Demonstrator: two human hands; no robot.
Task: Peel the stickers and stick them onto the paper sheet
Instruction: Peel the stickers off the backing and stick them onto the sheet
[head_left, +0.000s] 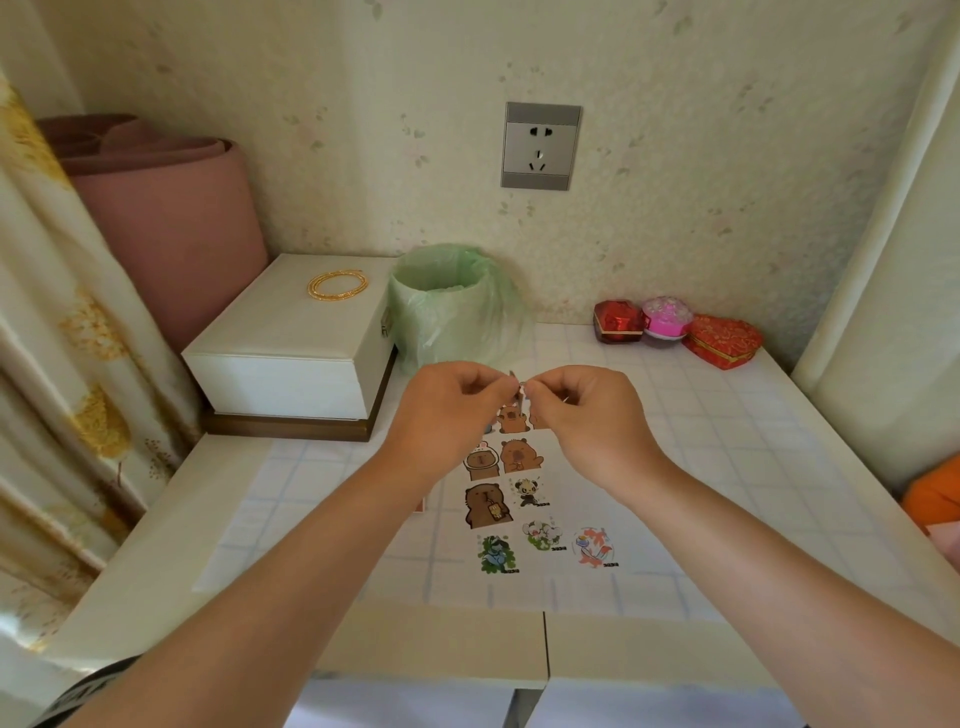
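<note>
The green bag (457, 312) is thin, crinkly plastic. The paper sheet (322, 525) is smooth. The heart box (723, 340) is shiny.

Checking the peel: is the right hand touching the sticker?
Touching. Head view: the right hand pinches the sticker, the left hand pinching its other side.

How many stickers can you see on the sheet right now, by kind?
Brown capybara stickers: 4
Panda sticker: 1
Green leafy sticker: 1
White flower sticker: 1
Orange round sticker: 1
Total: 8 in clear view; the left hand and right hand, pinching a loose sticker, hide the sheet's top.
</note>
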